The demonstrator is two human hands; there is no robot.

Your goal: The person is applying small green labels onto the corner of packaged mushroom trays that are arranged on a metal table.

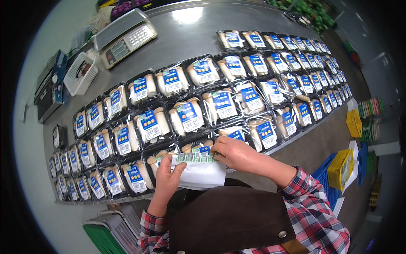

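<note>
Near the front edge of the metal table, my left hand [169,174] grips the left end of a white sheet of stickers [203,173], thumb on top. A row of small green-and-white stickers runs along the sheet's upper edge. My right hand [234,154] is at that row's right end, fingertips bent against the sheet; whether they pinch a sticker is hidden. Beneath and beyond the hands lie rows of black trays of king oyster mushrooms [187,116], wrapped in clear film with blue-and-white labels. Some labels, such as on the tray [149,123] left of centre, also bear a small green sticker.
A digital weighing scale [127,39] stands at the back left, with a white plastic basket [81,73] and a dark machine [52,85] beside it. Yellow crates [341,170] and a blue crate [325,177] are on the floor at right. Grey and green crates [111,228] stand below the table's front left.
</note>
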